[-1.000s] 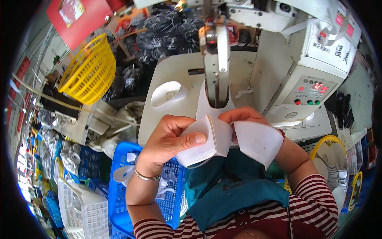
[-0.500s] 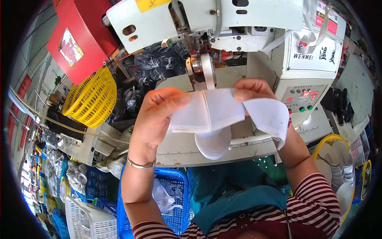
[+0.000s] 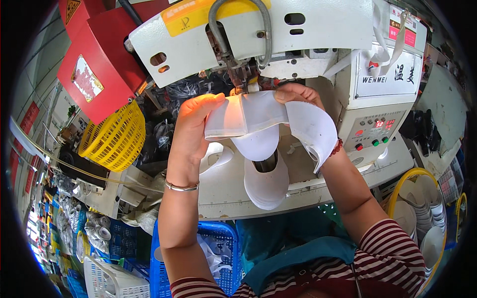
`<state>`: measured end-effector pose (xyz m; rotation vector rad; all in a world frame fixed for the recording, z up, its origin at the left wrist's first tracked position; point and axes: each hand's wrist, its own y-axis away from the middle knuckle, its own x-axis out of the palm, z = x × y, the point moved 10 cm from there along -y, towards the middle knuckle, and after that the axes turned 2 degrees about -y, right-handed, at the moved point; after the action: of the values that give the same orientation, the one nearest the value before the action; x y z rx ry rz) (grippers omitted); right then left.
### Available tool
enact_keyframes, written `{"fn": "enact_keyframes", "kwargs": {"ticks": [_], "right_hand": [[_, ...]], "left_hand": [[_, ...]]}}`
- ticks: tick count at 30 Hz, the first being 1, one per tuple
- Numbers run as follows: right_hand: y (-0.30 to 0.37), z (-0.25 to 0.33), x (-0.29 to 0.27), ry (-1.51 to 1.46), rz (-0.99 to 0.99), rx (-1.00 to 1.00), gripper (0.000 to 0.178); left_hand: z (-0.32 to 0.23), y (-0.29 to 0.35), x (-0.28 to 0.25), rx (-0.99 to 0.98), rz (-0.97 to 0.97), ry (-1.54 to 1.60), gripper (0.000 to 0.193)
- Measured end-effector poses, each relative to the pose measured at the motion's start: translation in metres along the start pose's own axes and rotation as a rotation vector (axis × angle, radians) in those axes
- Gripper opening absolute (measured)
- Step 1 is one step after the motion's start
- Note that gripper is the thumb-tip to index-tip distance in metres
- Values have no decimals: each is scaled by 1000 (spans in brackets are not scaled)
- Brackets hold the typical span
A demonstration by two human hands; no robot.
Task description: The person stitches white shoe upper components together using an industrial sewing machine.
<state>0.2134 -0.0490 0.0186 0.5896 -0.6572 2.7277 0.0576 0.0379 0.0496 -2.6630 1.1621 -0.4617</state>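
My left hand (image 3: 195, 119) pinches one end of a white shoe-upper piece (image 3: 266, 110), with thumb and fingers on its top edge. From the other side my right hand (image 3: 301, 94) grips the same edge, and a curved white flap (image 3: 314, 128) hangs beside that wrist. A seam runs down the piece between my hands. Its upper edge is up against the working head (image 3: 238, 84) of a sewing-type machine, and an orange glow lights the cloth left of the seam. Below hangs a rounded white part (image 3: 258, 143), above a stack of white toe-shaped pieces (image 3: 267, 187).
Another white curved piece (image 3: 216, 156) lies on the machine table (image 3: 218, 202). A control box (image 3: 372, 131) with buttons stands at right. Yellow baskets flank me, one (image 3: 115, 136) at left and one holding white pieces at right. A blue basket (image 3: 191, 285) sits below.
Both hands have carried the white shoe-upper piece up and slightly left, to the machine head. Orange light now falls beside the seam. More of the stack and a loose white piece on the table show.
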Motion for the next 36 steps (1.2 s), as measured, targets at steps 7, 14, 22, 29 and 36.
{"fn": "enact_keyframes", "kwargs": {"ticks": [7,14,22,29,36], "right_hand": [[-13,-8,-10,-143,-71,-28,13],[-18,-5,2,-283,403,-204,22],[-14,-26,-9,-370,58,-9,26],[-6,-21,5,-581,317,-5,50],[-6,-26,3,-536,264,15,44]], "left_hand": [[3,-15,-9,40,-61,-5,16],[15,-23,-9,-45,18,101,18],[24,-35,-6,-90,87,188,19],[31,-38,-4,-134,63,267,20],[34,-34,-4,-161,24,273,20]]}}
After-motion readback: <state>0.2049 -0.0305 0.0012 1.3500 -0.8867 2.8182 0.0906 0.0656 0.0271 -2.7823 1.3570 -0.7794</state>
